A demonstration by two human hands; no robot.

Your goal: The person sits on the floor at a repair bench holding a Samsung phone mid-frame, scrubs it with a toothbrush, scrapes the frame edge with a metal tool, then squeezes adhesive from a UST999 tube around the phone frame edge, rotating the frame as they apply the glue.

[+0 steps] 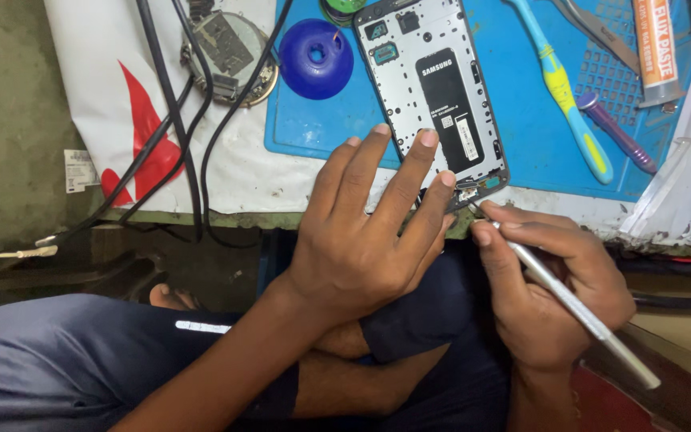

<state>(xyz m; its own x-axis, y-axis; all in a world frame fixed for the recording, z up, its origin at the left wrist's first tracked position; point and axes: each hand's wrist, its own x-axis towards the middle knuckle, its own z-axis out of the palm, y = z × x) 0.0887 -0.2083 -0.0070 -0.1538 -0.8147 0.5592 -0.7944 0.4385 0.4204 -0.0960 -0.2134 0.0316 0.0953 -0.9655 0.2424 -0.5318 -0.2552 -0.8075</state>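
left hand [361, 240] — steadies opened phone [437, 96] | right hand [549, 288] — grips tweezers [569, 304]

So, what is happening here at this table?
A person works on an opened phone lying on a blue mat. The left hand presses its fingers on the phone's lower edge. The right hand holds a thin metal tool, its tip at the phone's bottom corner. A toothbrush lies nearby.

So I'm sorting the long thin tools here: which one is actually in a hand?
The silver metal tool, pinched in the right hand, tip at the opened phone. The toothbrush and purple pen-like tool lie untouched on the blue mat.
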